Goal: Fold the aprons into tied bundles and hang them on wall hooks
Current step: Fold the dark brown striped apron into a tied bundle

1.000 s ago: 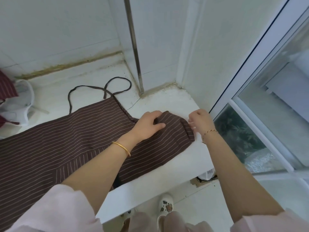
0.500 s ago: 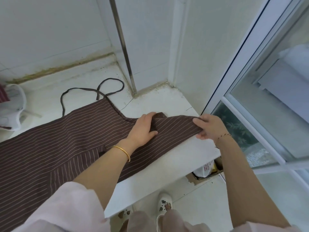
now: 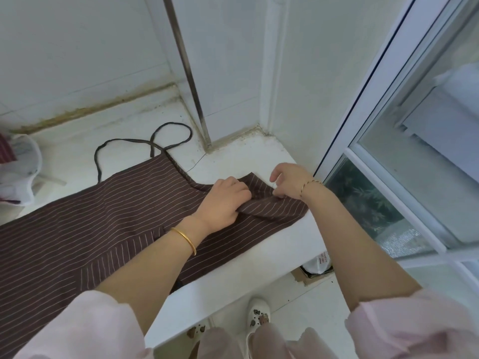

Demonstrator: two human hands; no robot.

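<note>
- The brown striped apron (image 3: 90,229) lies spread on the white table (image 3: 246,278). It runs from the left edge of the view to the table's right end, near the window frame (image 3: 373,99).
- Its thin dark strap (image 3: 121,141) loops loosely on the table beyond the apron's top edge, close to the foot of a metal pole (image 3: 186,68).
- The left hand (image 3: 223,203) sits on the apron's right end. Its grip holds a raised fold of the cloth, with the fingers curled round it.
- The right hand (image 3: 289,181) is just beside it. The fingers are bent down and the grip pinches the same fold, while the thumb is lifted clear.
- Between the two hands the apron's corner is turned over on itself.
- A gold bangle (image 3: 185,239) circles the left wrist and a thinner bracelet (image 3: 309,183) circles the right.
- A white bag (image 3: 23,172) sits on the table at the far left.
- Below the table's front edge, white shoes (image 3: 258,314) stand on the floor (image 3: 311,299).
</note>
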